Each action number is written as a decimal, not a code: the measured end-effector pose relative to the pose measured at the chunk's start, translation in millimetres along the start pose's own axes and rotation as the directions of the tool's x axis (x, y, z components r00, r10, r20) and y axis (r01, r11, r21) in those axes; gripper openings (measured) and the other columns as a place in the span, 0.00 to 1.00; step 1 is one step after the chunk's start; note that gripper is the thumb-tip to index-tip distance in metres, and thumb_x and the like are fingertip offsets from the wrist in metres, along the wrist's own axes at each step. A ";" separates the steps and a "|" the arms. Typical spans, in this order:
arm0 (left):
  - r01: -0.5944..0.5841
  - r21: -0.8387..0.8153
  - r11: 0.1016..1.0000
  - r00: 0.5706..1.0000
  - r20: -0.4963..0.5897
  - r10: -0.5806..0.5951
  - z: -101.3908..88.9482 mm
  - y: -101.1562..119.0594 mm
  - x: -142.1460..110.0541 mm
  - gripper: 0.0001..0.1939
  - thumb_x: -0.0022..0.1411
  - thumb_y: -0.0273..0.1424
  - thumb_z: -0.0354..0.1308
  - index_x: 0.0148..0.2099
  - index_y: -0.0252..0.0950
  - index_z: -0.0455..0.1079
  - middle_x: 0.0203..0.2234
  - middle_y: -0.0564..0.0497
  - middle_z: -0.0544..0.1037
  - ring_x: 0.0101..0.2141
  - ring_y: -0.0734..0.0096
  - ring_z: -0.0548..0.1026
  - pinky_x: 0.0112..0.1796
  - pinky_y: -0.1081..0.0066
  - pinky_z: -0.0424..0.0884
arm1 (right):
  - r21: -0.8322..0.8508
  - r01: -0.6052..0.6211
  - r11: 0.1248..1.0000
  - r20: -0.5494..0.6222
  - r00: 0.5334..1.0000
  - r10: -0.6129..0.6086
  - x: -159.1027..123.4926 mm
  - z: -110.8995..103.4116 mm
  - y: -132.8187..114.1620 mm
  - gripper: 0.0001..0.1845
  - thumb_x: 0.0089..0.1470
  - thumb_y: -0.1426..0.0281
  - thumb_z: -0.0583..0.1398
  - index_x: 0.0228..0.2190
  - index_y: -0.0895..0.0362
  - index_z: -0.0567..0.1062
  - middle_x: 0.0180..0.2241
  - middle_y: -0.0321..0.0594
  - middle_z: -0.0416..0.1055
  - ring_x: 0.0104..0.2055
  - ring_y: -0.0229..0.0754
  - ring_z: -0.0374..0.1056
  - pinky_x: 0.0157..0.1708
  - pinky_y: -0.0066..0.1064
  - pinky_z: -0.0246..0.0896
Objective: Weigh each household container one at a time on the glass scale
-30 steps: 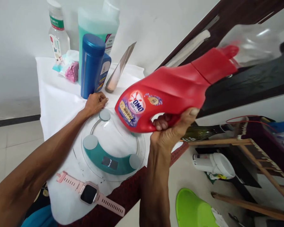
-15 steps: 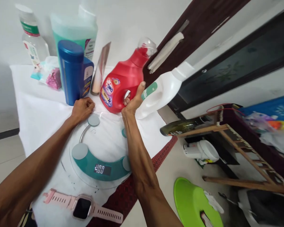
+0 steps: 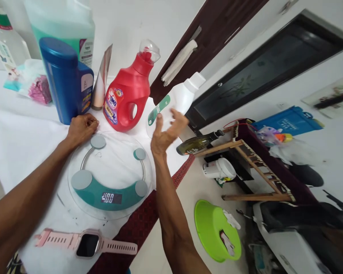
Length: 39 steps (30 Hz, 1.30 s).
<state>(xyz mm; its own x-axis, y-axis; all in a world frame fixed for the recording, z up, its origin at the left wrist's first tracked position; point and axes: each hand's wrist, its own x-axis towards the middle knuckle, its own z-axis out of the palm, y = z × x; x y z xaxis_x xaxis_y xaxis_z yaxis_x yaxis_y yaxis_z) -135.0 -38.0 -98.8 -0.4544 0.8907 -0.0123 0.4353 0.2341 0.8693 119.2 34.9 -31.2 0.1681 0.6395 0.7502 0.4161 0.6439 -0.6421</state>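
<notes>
Right hand has left the red bottle, spread open by the white bottle; left hand curled.

home room, dark door, pink smartwatch, glass bathroom scale, green basin

Pale light falls across a white wall at 11 o'clock, behind a white-draped bench at 9. A dark maroon door stands at 1 o'clock, and a black-framed dark panel bearing a leafy pattern at 2. Toward 3 o'clock, maroon cloth covers a wooden-framed stand. A lime-green tub sits on the light floor at 5.
</notes>
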 end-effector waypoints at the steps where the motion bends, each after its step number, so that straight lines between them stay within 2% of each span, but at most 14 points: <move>1: -0.001 0.001 1.000 1.000 -0.002 0.001 0.1 0.1 0.2 0.05 0.65 0.31 0.62 0.36 0.37 0.76 0.26 0.53 0.82 0.29 0.68 0.79 0.37 0.73 0.70 | -0.031 -0.006 0.999 -0.106 0.994 0.003 5.1 -10.1 3.7 0.24 0.62 0.49 0.67 0.51 0.50 0.74 0.59 0.50 0.67 0.69 0.55 0.62 0.59 0.54 0.70; 3: 0.001 0.004 1.000 1.000 -0.012 0.000 0.3 0.2 0.3 0.04 0.64 0.31 0.62 0.36 0.36 0.76 0.26 0.53 0.81 0.29 0.68 0.79 0.38 0.73 0.70 | -0.047 -0.077 0.996 -0.252 0.966 0.062 17.0 -22.8 16.1 0.28 0.56 0.49 0.71 0.50 0.50 0.71 0.60 0.51 0.64 0.69 0.56 0.61 0.55 0.53 0.72; 4: 0.001 0.003 1.000 1.000 -0.015 -0.001 0.3 0.3 0.1 0.04 0.64 0.31 0.62 0.36 0.36 0.76 0.26 0.53 0.81 0.29 0.67 0.79 0.38 0.72 0.70 | -0.035 -0.134 0.990 -0.269 0.956 0.120 23.0 -25.3 24.2 0.29 0.53 0.49 0.73 0.48 0.50 0.71 0.57 0.49 0.67 0.65 0.54 0.65 0.53 0.50 0.73; 6: 0.001 0.000 1.000 1.000 -0.019 0.000 0.1 0.5 -0.4 0.04 0.64 0.31 0.62 0.36 0.36 0.76 0.26 0.53 0.81 0.29 0.67 0.79 0.38 0.72 0.71 | -0.003 -0.273 0.962 -0.188 0.945 0.268 33.9 -23.9 40.8 0.27 0.51 0.50 0.74 0.41 0.51 0.69 0.44 0.39 0.71 0.51 0.47 0.71 0.47 0.41 0.73; 9: -0.006 -0.003 1.000 1.000 -0.017 0.006 -0.2 0.1 -1.2 0.05 0.64 0.31 0.61 0.36 0.37 0.76 0.26 0.53 0.82 0.28 0.67 0.79 0.38 0.72 0.72 | 0.062 -0.402 0.913 -0.063 0.912 0.406 47.9 -12.4 58.1 0.23 0.54 0.52 0.72 0.33 0.51 0.68 0.29 0.27 0.68 0.35 0.37 0.68 0.36 0.31 0.67; 14: -0.006 -0.013 1.000 1.000 -0.016 0.006 1.8 -2.1 0.2 0.06 0.65 0.32 0.60 0.38 0.36 0.76 0.28 0.52 0.83 0.29 0.67 0.79 0.37 0.72 0.73 | 0.188 -0.529 0.828 0.040 0.846 0.531 66.0 6.8 62.4 0.20 0.63 0.51 0.67 0.30 0.50 0.69 0.20 0.24 0.62 0.24 0.35 0.58 0.26 0.31 0.61; 17: -0.005 -0.020 1.000 1.000 -0.016 0.005 3.1 -3.2 1.1 0.06 0.64 0.32 0.60 0.38 0.36 0.76 0.29 0.51 0.83 0.28 0.67 0.78 0.36 0.71 0.73 | 0.212 -0.540 0.814 -0.050 0.826 0.561 64.8 6.1 56.7 0.21 0.62 0.50 0.68 0.30 0.49 0.70 0.20 0.23 0.59 0.22 0.35 0.58 0.22 0.31 0.59; 20: -0.012 -0.029 1.000 1.000 -0.007 0.012 3.7 -4.1 1.4 0.06 0.65 0.32 0.60 0.37 0.36 0.75 0.28 0.51 0.83 0.27 0.67 0.79 0.36 0.70 0.73 | 0.199 -0.510 0.837 -0.190 0.818 0.543 52.9 -11.0 45.7 0.23 0.55 0.48 0.72 0.29 0.50 0.72 0.21 0.25 0.61 0.21 0.36 0.57 0.18 0.32 0.57; 23: -0.020 -0.028 0.999 1.000 -0.013 0.019 4.3 -6.1 1.8 0.06 0.65 0.32 0.60 0.37 0.37 0.76 0.28 0.51 0.83 0.28 0.66 0.79 0.36 0.70 0.73 | 0.190 -0.473 0.860 -0.288 0.811 0.510 37.3 -42.5 29.8 0.26 0.49 0.47 0.75 0.24 0.50 0.70 0.19 0.26 0.60 0.20 0.35 0.53 0.15 0.32 0.49; 29: -0.024 -0.018 1.000 0.999 -0.035 0.023 7.1 -11.7 3.6 0.07 0.64 0.34 0.60 0.37 0.37 0.76 0.29 0.48 0.83 0.31 0.63 0.81 0.37 0.69 0.75 | 0.170 -0.299 0.939 -0.268 0.903 0.336 14.2 -118.1 -19.9 0.21 0.43 0.55 0.76 0.21 0.51 0.73 0.18 0.29 0.60 0.18 0.34 0.48 0.15 0.33 0.38; 32: -0.047 -0.020 0.999 0.998 -0.040 0.046 8.5 -14.7 4.7 0.06 0.64 0.33 0.59 0.37 0.37 0.76 0.29 0.48 0.83 0.32 0.63 0.81 0.38 0.69 0.76 | 0.226 -0.211 0.951 -0.188 0.948 0.255 10.2 -144.0 -50.0 0.25 0.44 0.57 0.75 0.16 0.50 0.66 0.16 0.26 0.52 0.17 0.32 0.43 0.14 0.32 0.37; 34: -0.059 -0.036 0.998 0.997 -0.045 0.057 8.9 -16.2 4.8 0.06 0.63 0.33 0.59 0.37 0.37 0.76 0.29 0.49 0.82 0.30 0.63 0.80 0.38 0.68 0.76 | 0.289 -0.207 0.935 -0.111 0.963 0.247 7.3 -151.5 -68.5 0.30 0.45 0.55 0.75 0.15 0.50 0.61 0.15 0.23 0.48 0.16 0.30 0.40 0.13 0.29 0.38; 36: -0.061 -0.053 0.997 0.997 -0.047 0.059 8.8 -16.9 4.0 0.06 0.63 0.32 0.58 0.37 0.36 0.75 0.28 0.49 0.82 0.29 0.64 0.80 0.37 0.68 0.77 | 0.337 -0.240 0.911 -0.032 0.964 0.266 1.7 -151.0 -84.1 0.33 0.46 0.52 0.75 0.16 0.52 0.59 0.16 0.22 0.47 0.14 0.28 0.40 0.12 0.27 0.41; 39: -0.062 -0.084 0.995 0.997 -0.050 0.057 8.3 -17.3 2.2 0.06 0.63 0.31 0.58 0.37 0.36 0.75 0.29 0.48 0.83 0.28 0.64 0.80 0.37 0.68 0.77 | 0.381 -0.306 0.873 0.066 0.950 0.304 -12.8 -139.2 -100.9 0.35 0.45 0.51 0.76 0.16 0.52 0.58 0.14 0.22 0.48 0.13 0.27 0.42 0.12 0.25 0.43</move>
<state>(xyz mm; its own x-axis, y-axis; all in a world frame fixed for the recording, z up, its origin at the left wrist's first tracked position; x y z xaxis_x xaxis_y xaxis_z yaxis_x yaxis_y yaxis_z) -137.0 -36.9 -117.9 -0.4670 0.8820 0.0624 0.3955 0.1453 0.9069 199.5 -96.8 46.0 0.2272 0.8314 0.5071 -0.0284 0.5261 -0.8499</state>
